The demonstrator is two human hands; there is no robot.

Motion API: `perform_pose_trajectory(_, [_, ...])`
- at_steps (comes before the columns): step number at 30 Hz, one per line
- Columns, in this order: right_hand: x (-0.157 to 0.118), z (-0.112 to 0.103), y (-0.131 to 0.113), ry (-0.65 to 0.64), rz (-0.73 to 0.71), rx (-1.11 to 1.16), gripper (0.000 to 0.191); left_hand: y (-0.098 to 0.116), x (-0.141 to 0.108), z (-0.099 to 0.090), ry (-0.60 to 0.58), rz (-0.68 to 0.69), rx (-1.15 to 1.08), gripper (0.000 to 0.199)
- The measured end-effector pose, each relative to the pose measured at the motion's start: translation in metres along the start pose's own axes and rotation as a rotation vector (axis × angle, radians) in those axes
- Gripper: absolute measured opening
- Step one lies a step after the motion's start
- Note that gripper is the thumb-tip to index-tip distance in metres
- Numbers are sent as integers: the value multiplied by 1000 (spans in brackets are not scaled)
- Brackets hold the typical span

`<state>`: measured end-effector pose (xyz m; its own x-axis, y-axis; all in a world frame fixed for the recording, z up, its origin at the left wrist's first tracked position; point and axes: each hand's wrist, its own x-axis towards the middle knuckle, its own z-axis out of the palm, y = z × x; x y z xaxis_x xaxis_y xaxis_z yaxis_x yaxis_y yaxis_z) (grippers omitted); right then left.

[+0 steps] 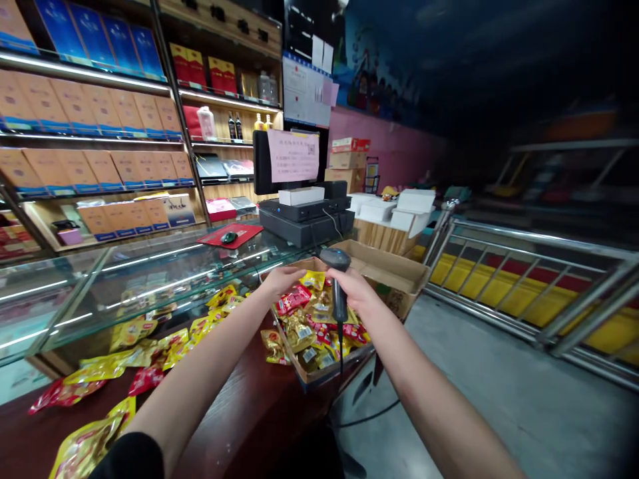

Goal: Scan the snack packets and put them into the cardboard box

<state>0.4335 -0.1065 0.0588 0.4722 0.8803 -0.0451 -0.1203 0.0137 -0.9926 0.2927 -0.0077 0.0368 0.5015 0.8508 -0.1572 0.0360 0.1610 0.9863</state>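
A dark handheld barcode scanner point(339, 293) is upright in my right hand point(357, 291), with the fingers wrapped round its grip. Its cable hangs down past the front of a cardboard box point(319, 378). Red, yellow and gold snack packets fill this box, several showing white barcode labels. Over the box's far left part is my left hand point(283, 281), its fingers stretched to the right above a red packet point(293, 301) and near a yellow packet point(314, 279). I see nothing held in it. One gold packet point(274, 347) lies outside, against the box's left wall.
More snack packets point(172, 342) are strewn along the glass counter point(150, 276) on the left. An open cardboard box point(394, 266) stands behind the packets. Further back are a black cash register point(304, 223) and a mouse point(229, 237) on a red mat. Metal railings point(529, 266) run along the right.
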Motion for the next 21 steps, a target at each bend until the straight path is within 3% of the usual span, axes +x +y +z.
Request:
perform_pose_trajectory(3, [-9, 8, 4, -21, -36, -2, 16, -7, -5, -19, 0, -8, 1, 51])
perform_pose_trajectory(6, [-23, 32, 6, -135, -66, -2, 21, -13, -16, -55, 31, 0, 12, 54])
perform_pose_trajectory(11, [-44, 96, 15, -328, -2, -21, 23, -25, -50, -131, 170, -32, 42, 58])
perform_pose_trajectory(15, [-53, 154, 39, -439, 128, 16, 20, -42, -87, -187, 273, -38, 90, 56])
perform_pose_trajectory(18, [-52, 192, 63, -493, 282, 12, 15, -58, -113, -217, 369, -66, 126, 47])
perform_pose_trajectory(21, [-47, 220, 85, -507, 379, -21, 8, -73, -129, -233, 423, -100, 86, 36])
